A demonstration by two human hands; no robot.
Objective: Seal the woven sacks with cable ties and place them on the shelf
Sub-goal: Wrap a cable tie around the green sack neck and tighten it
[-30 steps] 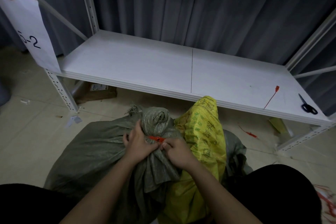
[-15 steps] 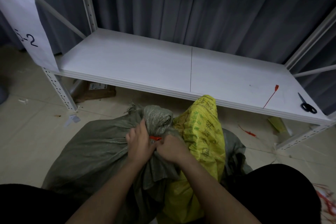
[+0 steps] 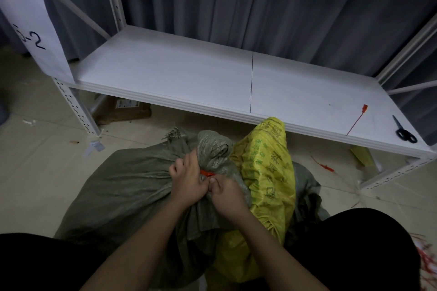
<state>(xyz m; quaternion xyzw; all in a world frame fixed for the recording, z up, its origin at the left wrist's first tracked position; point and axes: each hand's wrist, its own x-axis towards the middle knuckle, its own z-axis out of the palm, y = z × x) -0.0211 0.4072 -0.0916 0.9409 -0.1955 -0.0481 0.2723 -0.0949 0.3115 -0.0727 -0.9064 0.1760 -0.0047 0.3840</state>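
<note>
My left hand grips the bunched neck of the grey-green sack lying on the floor in front of the shelf, fingers curled tight round the gathered weave. My right hand is closed too, pinching the orange cable tie looped round that neck; knuckles of both hands nearly touch. A yellow sack leans just beside it on the right, printed with dark characters I cannot read. On the shelf's right end lie a spare orange tie and black scissors. A paper sheet hanging on the left post reads "-2"; the mark before it is unclear.
</note>
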